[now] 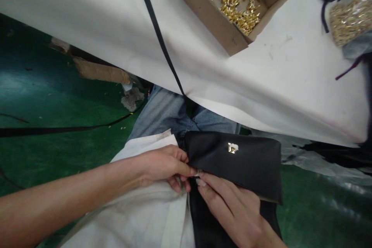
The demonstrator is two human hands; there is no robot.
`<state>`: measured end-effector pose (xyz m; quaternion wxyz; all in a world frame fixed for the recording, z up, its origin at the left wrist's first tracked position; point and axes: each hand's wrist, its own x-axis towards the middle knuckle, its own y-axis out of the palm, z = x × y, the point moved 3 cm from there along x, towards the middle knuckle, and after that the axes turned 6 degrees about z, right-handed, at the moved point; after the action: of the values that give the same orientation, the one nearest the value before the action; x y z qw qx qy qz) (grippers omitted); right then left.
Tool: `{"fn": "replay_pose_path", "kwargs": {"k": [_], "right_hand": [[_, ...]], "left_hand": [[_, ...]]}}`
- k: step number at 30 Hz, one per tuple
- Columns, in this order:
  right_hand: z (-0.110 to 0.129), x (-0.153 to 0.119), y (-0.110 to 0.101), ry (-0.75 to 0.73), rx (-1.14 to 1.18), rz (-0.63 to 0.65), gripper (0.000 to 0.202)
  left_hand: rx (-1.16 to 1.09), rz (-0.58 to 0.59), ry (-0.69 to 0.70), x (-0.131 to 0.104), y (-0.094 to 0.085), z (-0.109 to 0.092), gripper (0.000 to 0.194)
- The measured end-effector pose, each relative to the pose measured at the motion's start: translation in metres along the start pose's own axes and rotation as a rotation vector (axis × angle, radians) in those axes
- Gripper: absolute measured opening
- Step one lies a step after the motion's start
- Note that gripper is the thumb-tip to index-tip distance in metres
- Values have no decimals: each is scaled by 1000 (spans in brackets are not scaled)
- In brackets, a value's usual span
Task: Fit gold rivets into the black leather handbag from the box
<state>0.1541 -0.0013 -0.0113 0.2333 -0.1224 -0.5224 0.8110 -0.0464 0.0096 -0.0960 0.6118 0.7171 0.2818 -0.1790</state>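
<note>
A black bag (255, 162) with a smooth flap lies across my lap. A small gold metal clasp (231, 148) sits on the flap, with a whitish scrap on it. My left hand (168, 164) is closed at the bag's left edge, its thumb and fingers pinching there. From the right, my right hand (235, 205) reaches over the lower part of the bag, thumb and forefinger pressed together. Both hands' fingertips meet at a small, light, shiny piece (198, 173) beside the flap's edge. Its kind is too small to make out.
A cardboard box (209, 15) of gold metal hooks (241, 4) stands on the white-covered table (116, 19). A clear bag of gold parts (351, 17) lies at right. A black strap (157, 27) crosses the table. Torn cardboard (100, 70) lies below on the green floor (58, 100).
</note>
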Motion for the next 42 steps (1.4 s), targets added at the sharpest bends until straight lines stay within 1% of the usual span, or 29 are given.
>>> {"fn": "replay_pose_path", "kwargs": {"k": [5, 9, 12, 18, 24, 29, 32, 35, 39, 42], "right_hand": [[1, -5, 1, -19, -7, 19, 37], [0, -9, 2, -31, -19, 44, 38], [0, -10, 3, -53, -9, 48, 39], [-1, -7, 6, -74, -21, 37, 37], [0, -4, 5, -65, -50, -33, 32], [-3, -1, 1, -117, -29, -7, 39], [-3, 1, 2, -161, -14, 3, 40], [-2, 2, 3, -156, -6, -5, 40], [2, 2, 4, -130, -15, 59, 37], [3, 4, 2, -110, -24, 30, 37]], "left_hand": [[40, 35, -9, 4, -1, 3, 45], [56, 10, -2, 8, -3, 3, 37], [64, 4, -19, 9, -4, 0, 30], [146, 50, -83, 9, -5, -7, 19], [184, 86, -77, 8, -7, -8, 23], [105, 99, -96, 9, -7, -6, 31], [101, 85, -92, 9, -7, -5, 31], [136, 72, -74, 9, -7, -7, 27], [165, 60, -76, 11, -7, -8, 25], [167, 53, -73, 11, -7, -8, 24]]}}
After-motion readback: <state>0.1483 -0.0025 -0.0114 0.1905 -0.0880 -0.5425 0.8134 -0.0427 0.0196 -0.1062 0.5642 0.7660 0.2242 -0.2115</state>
